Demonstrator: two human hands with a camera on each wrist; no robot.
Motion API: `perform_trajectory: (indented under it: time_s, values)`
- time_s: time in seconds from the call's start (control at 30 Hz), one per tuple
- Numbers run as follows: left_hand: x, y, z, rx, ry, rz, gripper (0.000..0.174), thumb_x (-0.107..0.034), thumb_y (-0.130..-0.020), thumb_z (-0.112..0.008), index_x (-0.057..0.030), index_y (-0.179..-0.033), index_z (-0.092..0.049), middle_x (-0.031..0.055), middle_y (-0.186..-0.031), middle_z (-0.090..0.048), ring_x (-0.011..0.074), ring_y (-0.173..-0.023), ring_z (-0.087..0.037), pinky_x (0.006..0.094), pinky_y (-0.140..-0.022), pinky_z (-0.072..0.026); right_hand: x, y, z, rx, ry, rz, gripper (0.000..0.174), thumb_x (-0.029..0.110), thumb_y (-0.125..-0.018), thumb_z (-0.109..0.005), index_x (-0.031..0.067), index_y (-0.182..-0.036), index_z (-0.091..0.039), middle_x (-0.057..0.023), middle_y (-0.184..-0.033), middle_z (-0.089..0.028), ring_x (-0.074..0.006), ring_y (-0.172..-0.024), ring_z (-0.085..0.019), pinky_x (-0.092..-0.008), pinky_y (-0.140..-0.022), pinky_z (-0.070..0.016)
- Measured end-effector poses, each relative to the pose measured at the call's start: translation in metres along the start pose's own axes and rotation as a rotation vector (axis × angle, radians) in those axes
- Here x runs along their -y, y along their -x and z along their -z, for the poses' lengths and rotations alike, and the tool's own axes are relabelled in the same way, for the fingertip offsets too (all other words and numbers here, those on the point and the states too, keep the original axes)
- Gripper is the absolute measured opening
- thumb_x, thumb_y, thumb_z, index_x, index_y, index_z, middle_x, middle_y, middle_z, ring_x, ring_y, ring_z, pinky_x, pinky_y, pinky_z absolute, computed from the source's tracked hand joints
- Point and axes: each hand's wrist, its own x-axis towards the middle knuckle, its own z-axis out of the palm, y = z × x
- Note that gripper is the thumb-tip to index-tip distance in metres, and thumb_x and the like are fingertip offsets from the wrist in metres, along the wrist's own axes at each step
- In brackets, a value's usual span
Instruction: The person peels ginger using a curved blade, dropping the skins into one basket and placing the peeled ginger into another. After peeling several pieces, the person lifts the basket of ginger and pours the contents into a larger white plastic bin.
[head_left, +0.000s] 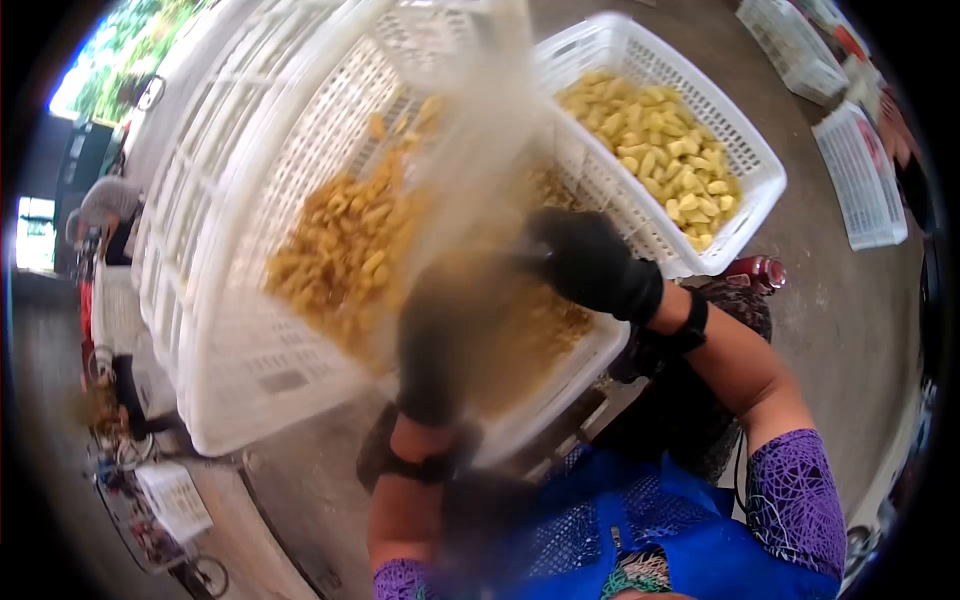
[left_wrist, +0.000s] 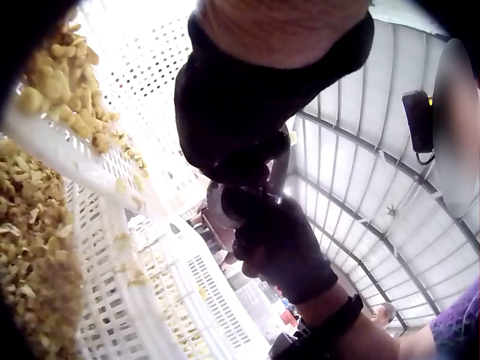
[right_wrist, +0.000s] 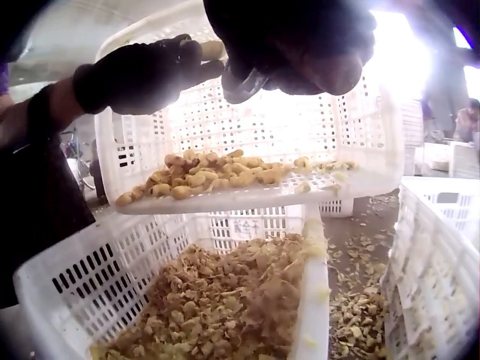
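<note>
In the right wrist view my gloved left hand [right_wrist: 142,71] pinches a tan, root-like piece [right_wrist: 212,50] at its fingertips. Close against it, my gloved right hand [right_wrist: 292,45] holds a small shiny tool [right_wrist: 244,86]; I cannot tell its kind. Both black gloves meet over a white crate [right_wrist: 307,262] of thin peelings [right_wrist: 217,292]. In the head view the left hand [head_left: 435,345] is blurred and the right hand [head_left: 595,262] sits beside it. A tilted white crate [head_left: 230,370] holds unpeeled tan pieces [head_left: 340,225] to the left.
Pale yellow peeled pieces [head_left: 660,150] fill a white crate [head_left: 765,185] at the right. A red container [head_left: 760,272] stands near its corner. Peelings litter the floor [right_wrist: 360,232]. More crates [head_left: 862,180] stand far right, and a person [head_left: 108,205] is at far left.
</note>
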Motion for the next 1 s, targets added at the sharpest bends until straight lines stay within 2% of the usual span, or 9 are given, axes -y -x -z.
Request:
perform_trajectory:
  time_s: [0.07, 0.17, 0.23, 0.3, 0.4, 0.47, 0.57, 0.67, 1.0]
  values:
    - [-0.021, -0.006, -0.003, 0.252, -0.338, -0.043, 0.012, 0.0, -0.09, -0.045, 0.002, -0.094, -0.056, 0.0045, -0.086, -0.052, 0.0127, -0.072, -0.056, 0.0226, -0.061, -0.0461, 0.008, -0.003, 0.0, 0.014, 0.022, -0.02, 0.029, 0.034, -0.081, -0.069, 0.0063, -0.086, -0.06, -0.0127, -0.073, -0.061, -0.0335, -0.064, -0.059, -0.0405, -0.058, -0.0473]
    - [-0.014, -0.004, 0.004, 0.32, -0.587, -0.216, 0.015, 0.001, -0.089, -0.046, 0.0037, -0.1, -0.055, 0.0042, -0.084, -0.054, 0.0118, -0.072, -0.056, 0.023, -0.061, -0.0464, 0.002, 0.006, -0.006, 0.109, 0.068, -0.12, 0.028, 0.034, -0.08, -0.069, 0.0072, -0.086, -0.06, -0.0117, -0.078, -0.062, -0.0317, -0.068, -0.061, -0.0403, -0.059, -0.0476]
    - [-0.021, -0.001, 0.0, 0.298, -0.522, -0.144, 0.014, 0.001, -0.088, -0.047, 0.0039, -0.099, -0.056, 0.0041, -0.083, -0.056, 0.0113, -0.072, -0.056, 0.023, -0.061, -0.0463, -0.005, 0.011, -0.012, 0.084, 0.145, 0.06, 0.025, 0.03, -0.079, -0.069, 0.008, -0.086, -0.06, -0.0097, -0.08, -0.061, -0.0305, -0.067, -0.061, -0.0395, -0.058, -0.047]
    - [-0.022, 0.002, 0.0, 0.276, -0.457, -0.063, 0.014, 0.001, -0.088, -0.048, 0.0041, -0.097, -0.057, 0.0039, -0.082, -0.057, 0.0108, -0.072, -0.056, 0.023, -0.06, -0.0462, -0.008, 0.017, -0.016, 0.098, 0.161, 0.049, 0.021, 0.026, -0.078, -0.068, 0.0089, -0.086, -0.06, -0.0087, -0.081, -0.06, -0.0298, -0.067, -0.06, -0.039, -0.057, -0.0468]
    - [-0.023, 0.003, -0.002, 0.317, -0.545, -0.096, 0.011, -0.001, -0.086, -0.051, 0.0007, -0.092, -0.061, 0.0045, -0.08, -0.061, 0.0137, -0.073, -0.058, 0.0251, -0.063, -0.0473, -0.006, 0.016, -0.014, 0.092, 0.189, 0.064, 0.013, 0.017, -0.075, -0.065, 0.0108, -0.085, -0.06, -0.0068, -0.081, -0.058, -0.0281, -0.066, -0.059, -0.0381, -0.056, -0.0467]
    - [-0.037, 0.003, -0.008, 0.312, -0.774, -0.299, 0.008, -0.004, -0.083, -0.056, -0.0036, -0.086, -0.063, 0.0067, -0.08, -0.061, 0.02, -0.075, -0.059, 0.03, -0.067, -0.0485, 0.001, 0.01, -0.009, 0.069, 0.197, 0.091, 0.012, 0.013, -0.073, -0.064, 0.0119, -0.084, -0.06, -0.0059, -0.08, -0.057, -0.0269, -0.066, -0.059, -0.0377, -0.056, -0.0468]
    - [-0.044, 0.008, -0.009, 0.354, -0.999, -0.264, 0.006, -0.007, -0.079, -0.059, -0.0067, -0.084, -0.063, 0.0087, -0.08, -0.06, 0.0255, -0.078, -0.059, 0.0342, -0.07, -0.0483, 0.012, 0.003, -0.004, 0.175, 0.412, 0.017, 0.013, 0.01, -0.071, -0.062, 0.0131, -0.084, -0.06, -0.005, -0.082, -0.056, -0.0256, -0.068, -0.059, -0.0367, -0.057, -0.0474]
    - [-0.044, 0.01, -0.001, 0.417, -0.828, -0.281, 0.005, -0.007, -0.077, -0.06, -0.0076, -0.082, -0.062, 0.0086, -0.08, -0.059, 0.0271, -0.076, -0.058, 0.0359, -0.068, -0.0478, 0.005, 0.007, -0.007, 0.196, 0.462, 0.058, 0.014, 0.009, -0.071, -0.061, 0.0134, -0.085, -0.059, -0.0046, -0.081, -0.056, -0.025, -0.068, -0.059, -0.036, -0.057, -0.0478]
    - [-0.043, 0.028, 0.012, 0.373, -0.932, -0.387, 0.011, -0.015, -0.074, -0.066, -0.0058, -0.074, -0.06, 0.0115, -0.071, -0.053, 0.0272, -0.067, -0.052, 0.0407, -0.063, -0.0416, -0.016, 0.011, -0.027, 0.154, 0.464, 0.114, 0.017, 0.006, -0.069, -0.062, 0.0108, -0.085, -0.056, -0.0076, -0.082, -0.058, -0.0283, -0.068, -0.06, -0.0381, -0.057, -0.0478]
